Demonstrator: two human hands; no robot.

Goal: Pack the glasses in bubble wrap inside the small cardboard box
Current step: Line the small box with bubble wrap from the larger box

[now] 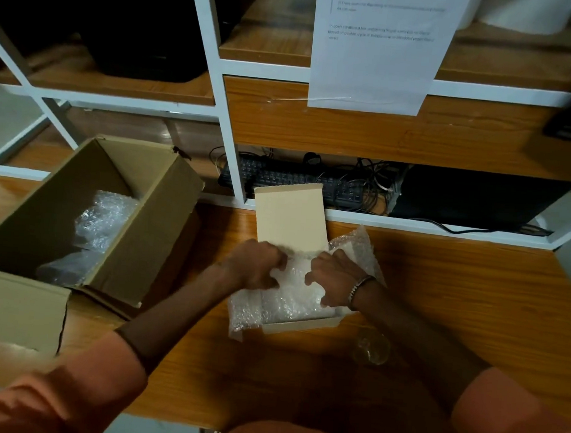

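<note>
Orange sleeves reach forward from me over a wooden table, both hands working in a small box.

My left hand and right hand curl their fingers into the bubble wrap filling the small cardboard box, whose lid stands open behind them. Wrap spills over the box's left and right edges. A clear glass stands on the table just beside the box, near my right forearm. To my left, a bigger open carton holds more bubble wrap.

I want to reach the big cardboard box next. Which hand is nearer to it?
Left. The left hand grips the bubble wrap on the side facing the big box; the right hand is farther away.
</note>
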